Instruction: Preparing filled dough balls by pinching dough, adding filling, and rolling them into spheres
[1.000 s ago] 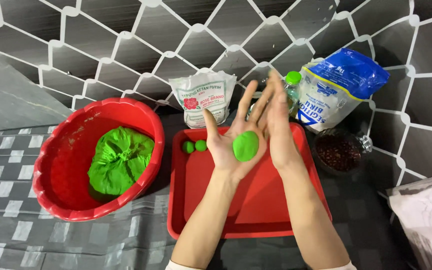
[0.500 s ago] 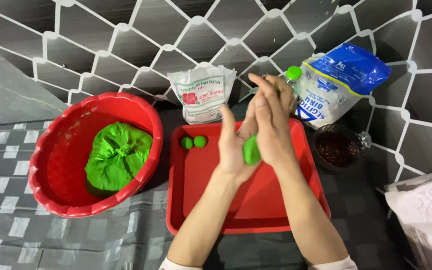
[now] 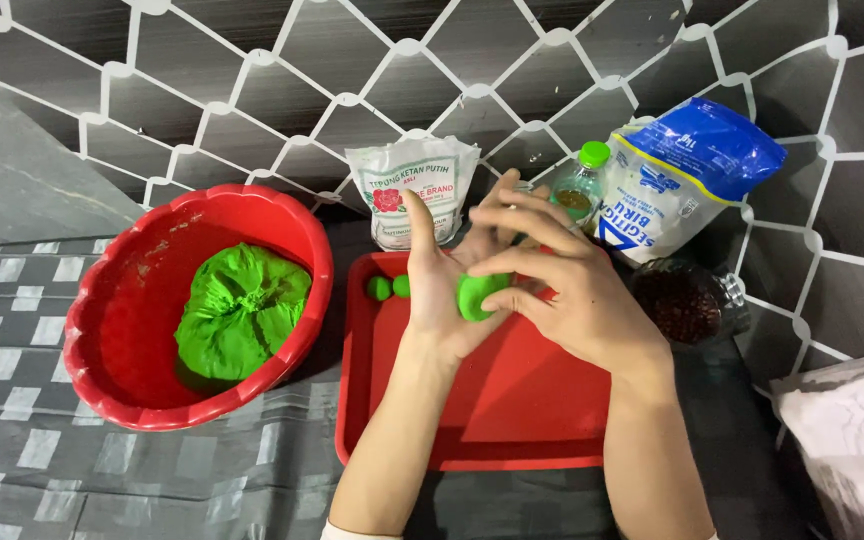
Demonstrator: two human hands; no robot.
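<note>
My left hand [image 3: 444, 285] is held palm up over the red tray [image 3: 492, 420], and a small flat piece of green dough [image 3: 475, 296] lies in it. My right hand [image 3: 562, 290] curls over that piece, its fingertips pinching the dough's edge. Two small green dough balls [image 3: 389, 288] rest on the tray's far left corner, just left of my left hand. A big lump of green dough [image 3: 240, 312] sits in the red bowl [image 3: 142, 390] to the left.
Behind the tray stand a white flour bag [image 3: 409, 195], a small green-capped bottle [image 3: 580, 185] and a blue and white bag [image 3: 687, 175]. A clear container of dark bits [image 3: 687, 300] is on the right. A patterned cloth covers the table.
My right hand has gone from lying flat on the dough in my left palm to curling over it and pinching its edge. The view has shifted slightly.
</note>
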